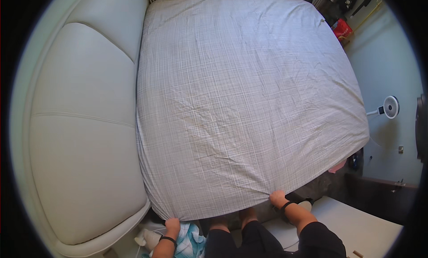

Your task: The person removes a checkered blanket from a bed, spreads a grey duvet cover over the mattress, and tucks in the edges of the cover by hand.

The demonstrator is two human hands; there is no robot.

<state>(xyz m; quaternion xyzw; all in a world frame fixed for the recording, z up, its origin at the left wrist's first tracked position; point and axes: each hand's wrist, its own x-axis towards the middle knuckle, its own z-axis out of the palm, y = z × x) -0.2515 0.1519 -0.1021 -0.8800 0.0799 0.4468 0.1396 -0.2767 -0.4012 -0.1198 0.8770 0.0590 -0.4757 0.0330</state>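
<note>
A light grey fitted sheet point(240, 88) with a fine crosshatch pattern covers the mattress. Its near edge is gripped by both hands. My left hand point(172, 224) is closed on the sheet near the corner by the headboard. Farther right along the same edge, my right hand point(278, 198) is closed on the fabric, and creases fan out from that grip. Wrinkles also run across the sheet's near middle and right side. The mattress beneath is hidden.
A padded cream headboard point(84, 160) borders the bed's left side. Below my left hand lies a teal-and-white checked cloth point(191, 241). A white cabinet top point(352, 224) stands at the lower right. Against the far right wall is a white fan point(391, 107); a red bag point(342, 29) sits at the far corner.
</note>
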